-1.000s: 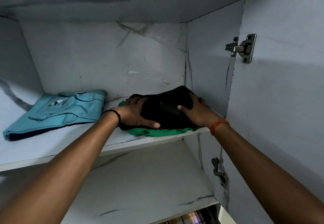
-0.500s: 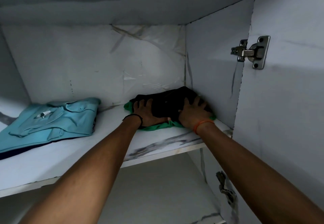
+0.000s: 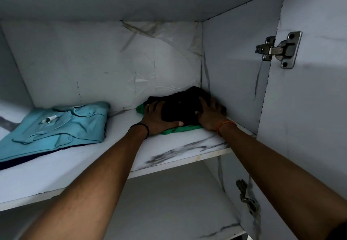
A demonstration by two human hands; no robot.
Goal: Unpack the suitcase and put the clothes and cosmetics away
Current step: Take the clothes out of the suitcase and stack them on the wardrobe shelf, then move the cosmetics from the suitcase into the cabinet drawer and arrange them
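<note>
A folded black garment point(image 3: 180, 106) lies on top of a folded green garment point(image 3: 174, 130) in the back right corner of the upper cupboard shelf point(image 3: 120, 140). My left hand point(image 3: 156, 118) rests flat on the left side of the pile, fingers straight, thumb stretched along its front edge. My right hand point(image 3: 209, 114) presses flat on the right side with its fingers spread. A folded light blue shirt point(image 3: 62, 127) lies at the left of the same shelf on something dark blue.
The open cupboard door point(image 3: 309, 99) stands at the right with a metal hinge point(image 3: 277, 50) above and another hinge point(image 3: 247, 198) below. A lower marble-patterned shelf point(image 3: 169, 207) sits underneath. The cupboard's side wall point(image 3: 232, 67) is close to my right hand.
Both hands have pushed the black and green pile deeper into the back right corner of the shelf, and their fingers now lie flatter on it.
</note>
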